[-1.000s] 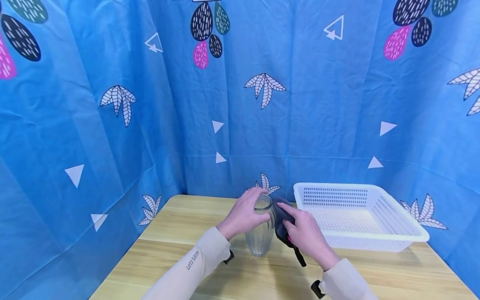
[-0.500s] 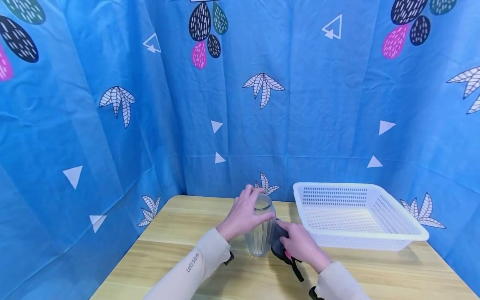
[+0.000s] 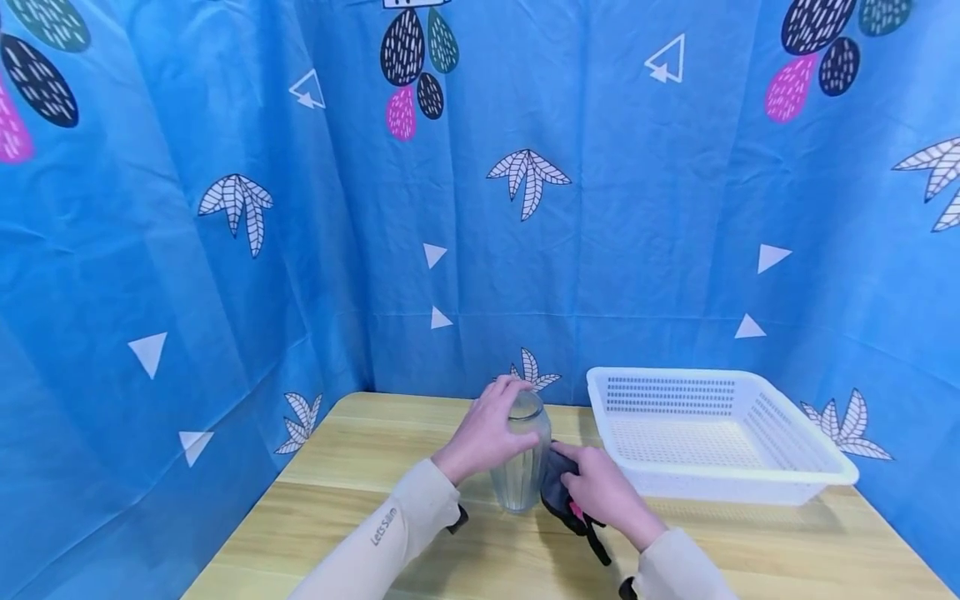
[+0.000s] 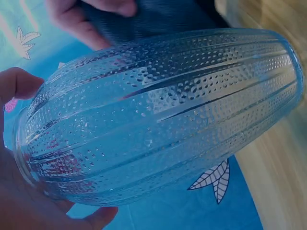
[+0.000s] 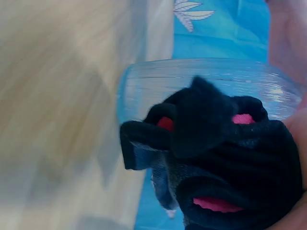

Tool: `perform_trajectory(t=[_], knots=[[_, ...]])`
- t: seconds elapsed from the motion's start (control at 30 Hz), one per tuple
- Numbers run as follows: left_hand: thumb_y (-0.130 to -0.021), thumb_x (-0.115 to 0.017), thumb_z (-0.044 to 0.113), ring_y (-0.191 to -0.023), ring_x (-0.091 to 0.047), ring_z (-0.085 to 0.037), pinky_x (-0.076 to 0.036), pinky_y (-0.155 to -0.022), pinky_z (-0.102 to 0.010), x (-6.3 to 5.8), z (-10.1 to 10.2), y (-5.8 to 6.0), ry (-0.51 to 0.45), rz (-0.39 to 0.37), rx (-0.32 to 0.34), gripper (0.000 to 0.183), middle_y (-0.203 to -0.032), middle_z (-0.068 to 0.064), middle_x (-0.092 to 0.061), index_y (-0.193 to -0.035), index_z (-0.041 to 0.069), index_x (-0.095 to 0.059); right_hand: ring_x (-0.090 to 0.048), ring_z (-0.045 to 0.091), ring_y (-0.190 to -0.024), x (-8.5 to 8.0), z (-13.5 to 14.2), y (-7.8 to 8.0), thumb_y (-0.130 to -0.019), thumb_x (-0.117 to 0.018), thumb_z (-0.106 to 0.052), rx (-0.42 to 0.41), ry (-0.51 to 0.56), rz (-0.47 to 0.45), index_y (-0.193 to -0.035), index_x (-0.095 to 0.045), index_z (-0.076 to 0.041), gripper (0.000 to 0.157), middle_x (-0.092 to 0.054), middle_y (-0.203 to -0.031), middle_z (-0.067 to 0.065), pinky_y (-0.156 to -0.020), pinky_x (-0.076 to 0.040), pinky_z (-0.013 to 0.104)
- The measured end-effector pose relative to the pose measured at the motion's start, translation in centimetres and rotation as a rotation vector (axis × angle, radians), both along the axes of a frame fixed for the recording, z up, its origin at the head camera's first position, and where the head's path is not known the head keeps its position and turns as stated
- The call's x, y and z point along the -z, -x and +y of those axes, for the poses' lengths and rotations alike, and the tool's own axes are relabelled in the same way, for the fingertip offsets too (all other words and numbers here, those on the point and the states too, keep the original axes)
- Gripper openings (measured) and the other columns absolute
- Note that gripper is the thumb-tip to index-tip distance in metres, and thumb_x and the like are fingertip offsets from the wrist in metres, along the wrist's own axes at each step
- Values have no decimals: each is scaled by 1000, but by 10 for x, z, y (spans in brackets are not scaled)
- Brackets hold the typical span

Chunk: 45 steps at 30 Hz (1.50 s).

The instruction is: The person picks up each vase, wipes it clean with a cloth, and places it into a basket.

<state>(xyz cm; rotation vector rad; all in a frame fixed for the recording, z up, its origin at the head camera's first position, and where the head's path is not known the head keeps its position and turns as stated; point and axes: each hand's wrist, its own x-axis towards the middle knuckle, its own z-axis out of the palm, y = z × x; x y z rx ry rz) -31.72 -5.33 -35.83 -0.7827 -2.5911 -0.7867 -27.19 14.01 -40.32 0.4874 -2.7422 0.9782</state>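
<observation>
A clear, ribbed glass vase (image 3: 517, 483) stands upright on the wooden table, its dimpled wall (image 4: 153, 110) filling the left wrist view. My left hand (image 3: 486, 429) grips it around the neck, with fingers and thumb on opposite sides just under the rim. On the vase's right side, my right hand (image 3: 606, 493) holds a dark cloth (image 3: 557, 485) against the glass, low on the body. The cloth (image 5: 230, 158) has thick black edging, pink inside its folds and a loose black strap hanging down. Part of it is hidden beneath the right fingers.
A white perforated plastic basket (image 3: 750, 479) sits at the back right of the wooden table (image 3: 390, 450). Behind and to the left hangs a blue patterned curtain (image 3: 465, 208) around the table's edges.
My right hand has slid the dark cloth down the vase's side, from near the rim to the lower body, then stayed almost still. The left hand and vase keep their place.
</observation>
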Motion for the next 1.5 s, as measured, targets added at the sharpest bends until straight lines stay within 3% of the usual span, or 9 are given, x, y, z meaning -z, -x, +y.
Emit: perform_trajectory(t=[0.17,0.33,0.43,0.63,0.83,1.0,1.17,1.4,1.5], knots=[[-73,-66,42,-109,-44,-11,-43,-87,-35,-2,-1,-1,-12,-16,-3,64,-130,9,-33,-131,34,-42,-48,12,-38,-23,0,-7,-84,-55,-1,53,130,41,-132,-53,-21,51,-63,-81,7,-39,-41,28],[-76,-65,52,-100,-45,-11,-43,-84,-32,0,0,-1,6,30,-6,66,-118,8,-37,-133,26,-44,-52,8,-51,-32,-2,-10,-84,-55,-1,59,168,187,-130,-53,-25,52,-64,-101,6,-48,-44,24],[-76,-65,57,-102,-44,-11,-42,-85,-33,1,0,-1,5,46,-3,69,-116,8,-39,-133,23,-45,-53,10,-49,-28,-2,-8,-86,-54,-1,53,186,147,-132,-51,-26,53,-64,-97,8,-46,-45,25],[-77,-66,53,-107,-39,-11,-40,-87,-36,3,-1,-1,0,25,-2,64,-116,10,-37,-132,30,-43,-48,15,-37,-3,-1,1,-89,-52,-2,-3,187,-56,-139,-43,-20,53,-56,-70,9,-37,-43,30],[-74,-67,55,-118,-35,-13,-35,-89,-40,0,-3,-3,48,63,-26,66,-122,12,-42,-132,34,-42,-55,8,-54,23,0,8,-84,-56,-3,-83,-46,-56,-135,-46,-4,52,-65,-105,18,-58,-47,28],[-75,-68,53,-127,-32,-16,-33,-95,-45,-5,-3,-4,42,57,-23,66,-133,13,-42,-132,34,-42,-57,13,-56,26,1,9,-83,-56,-2,-72,-24,-85,-133,-48,-5,51,-59,-120,18,-65,-47,31],[-77,-69,44,-130,-30,-16,-31,-100,-48,-4,-1,-3,13,6,27,60,-137,16,-39,-130,38,-42,-53,11,-51,17,3,6,-83,-55,1,-28,34,-65,-132,-51,-12,51,-60,-117,12,-56,-45,27],[-74,-69,38,-131,-29,-14,-31,-101,-48,-2,-1,1,21,23,45,62,-136,15,-39,-130,37,-42,-48,14,-36,-15,2,-4,-84,-55,-1,49,165,-30,-132,-52,-22,53,-61,-73,7,-36,-41,29],[-77,-66,49,-130,-31,-14,-31,-101,-49,-1,0,2,10,29,46,60,-135,15,-40,-131,35,-43,-52,14,-43,-29,2,-7,-85,-56,-2,72,178,66,-132,-51,-25,53,-63,-84,7,-40,-43,28]])
